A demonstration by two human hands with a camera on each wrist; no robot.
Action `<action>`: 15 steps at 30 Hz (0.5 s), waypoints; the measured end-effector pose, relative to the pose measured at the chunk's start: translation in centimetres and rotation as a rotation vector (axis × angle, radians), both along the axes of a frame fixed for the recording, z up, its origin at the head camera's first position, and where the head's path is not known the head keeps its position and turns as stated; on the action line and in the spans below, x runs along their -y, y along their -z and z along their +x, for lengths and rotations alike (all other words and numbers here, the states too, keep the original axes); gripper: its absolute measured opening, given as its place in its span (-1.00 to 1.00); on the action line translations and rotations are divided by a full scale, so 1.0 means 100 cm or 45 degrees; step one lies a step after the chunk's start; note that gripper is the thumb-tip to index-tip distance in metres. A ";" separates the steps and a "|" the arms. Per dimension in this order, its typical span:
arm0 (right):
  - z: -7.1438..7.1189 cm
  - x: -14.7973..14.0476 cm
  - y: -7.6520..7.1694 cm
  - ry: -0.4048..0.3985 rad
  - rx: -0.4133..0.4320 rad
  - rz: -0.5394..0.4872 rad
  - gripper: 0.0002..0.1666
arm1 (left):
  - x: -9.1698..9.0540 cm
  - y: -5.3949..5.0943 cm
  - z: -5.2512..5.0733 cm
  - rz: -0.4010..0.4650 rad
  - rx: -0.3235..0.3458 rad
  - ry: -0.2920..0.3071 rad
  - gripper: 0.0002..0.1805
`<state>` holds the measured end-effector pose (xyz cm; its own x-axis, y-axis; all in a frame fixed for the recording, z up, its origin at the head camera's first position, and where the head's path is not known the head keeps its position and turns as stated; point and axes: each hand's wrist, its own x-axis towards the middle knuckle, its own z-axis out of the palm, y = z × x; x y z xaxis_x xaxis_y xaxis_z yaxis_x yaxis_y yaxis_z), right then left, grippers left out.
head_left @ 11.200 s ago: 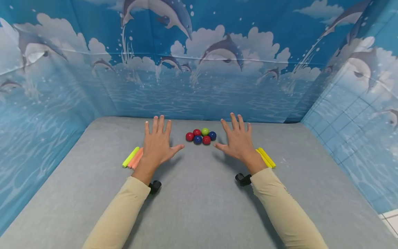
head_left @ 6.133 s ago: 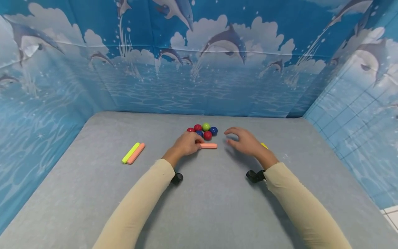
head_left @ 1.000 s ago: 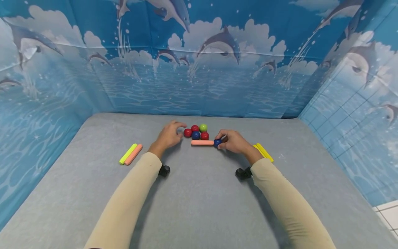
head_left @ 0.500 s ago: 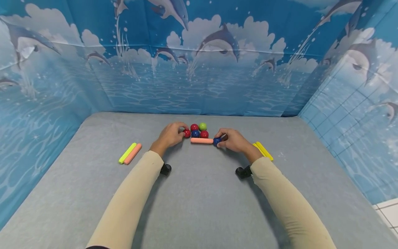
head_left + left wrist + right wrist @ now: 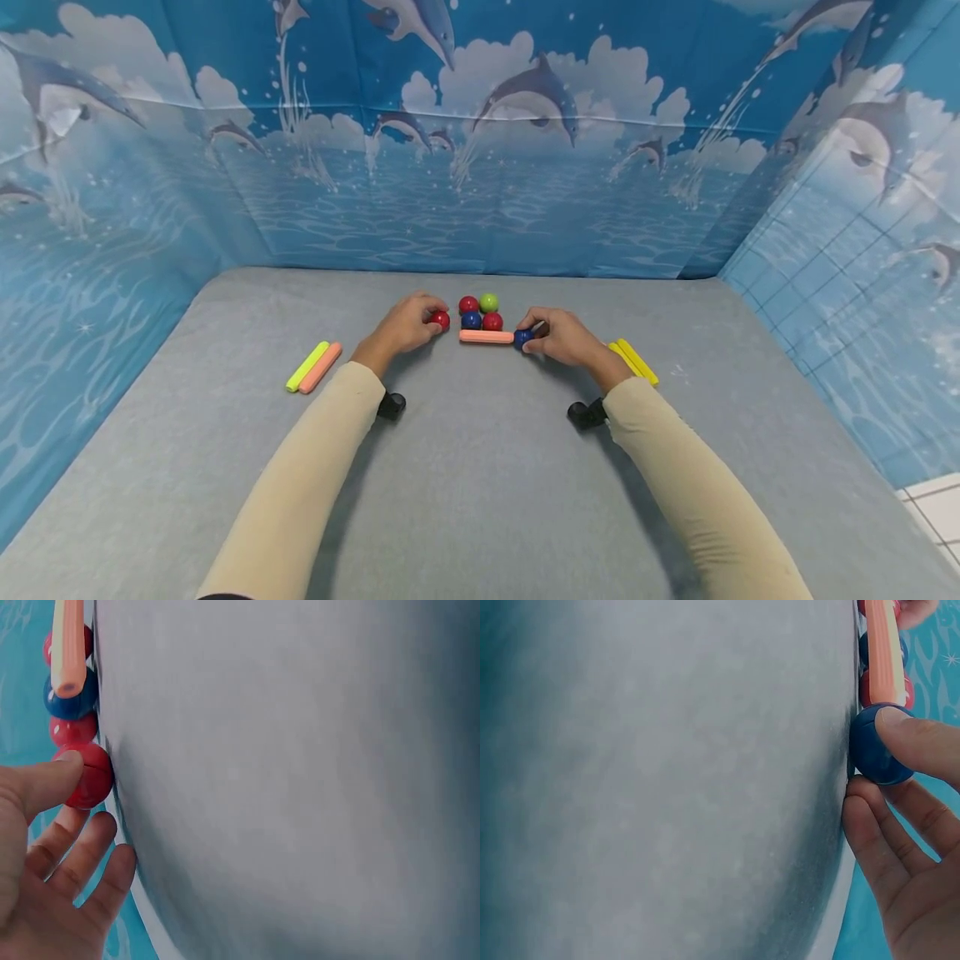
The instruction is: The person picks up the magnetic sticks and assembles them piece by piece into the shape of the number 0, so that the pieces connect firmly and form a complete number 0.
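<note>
My left hand (image 5: pixel 405 325) pinches a shiny red ball (image 5: pixel 441 320) just left of the ball group; the left wrist view shows the thumb on that red ball (image 5: pixel 91 780). With thumb and fingers my right hand (image 5: pixel 566 337) holds a dark blue ball (image 5: pixel 522 338) against the right end of an orange stick (image 5: pixel 486 337). This stick lies crosswise in front of the group, its other end bare. Thumb and blue ball (image 5: pixel 877 746) meet in the right wrist view. Behind the stick sit a second blue ball (image 5: pixel 471 321), red balls (image 5: pixel 492 322) and a green ball (image 5: pixel 489 302).
On the left lie a yellow-green stick (image 5: pixel 307 367) and another orange stick (image 5: pixel 321 367), side by side. Yellow sticks (image 5: pixel 637 362) lie by the right wrist, partly hidden. A grey tabletop (image 5: pixel 480 483) carries everything; a dolphin-print curtain (image 5: pixel 360 217) rises behind and at the sides.
The left hand has taken hold of the leftmost red ball and drawn it left, away from the group. Earlier, the orange stick came from the left pile. The right hand keeps holding the blue ball.
</note>
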<state>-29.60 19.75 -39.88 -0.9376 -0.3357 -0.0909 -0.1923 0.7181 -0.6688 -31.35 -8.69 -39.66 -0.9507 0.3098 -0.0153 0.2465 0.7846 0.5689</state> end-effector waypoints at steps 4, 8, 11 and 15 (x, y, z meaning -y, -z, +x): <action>0.001 0.003 -0.002 -0.008 -0.015 0.017 -0.75 | 0.011 -0.001 0.001 0.008 0.007 -0.014 -0.61; 0.001 0.006 -0.003 -0.016 -0.022 0.012 -0.75 | 0.020 -0.003 0.003 0.026 -0.002 -0.036 -0.63; 0.002 0.009 -0.003 -0.026 -0.025 0.014 -0.75 | 0.025 -0.005 0.005 0.041 -0.001 -0.060 -0.62; 0.000 0.013 -0.003 -0.022 -0.027 0.032 -0.76 | 0.029 -0.006 0.006 0.064 0.007 -0.078 -0.62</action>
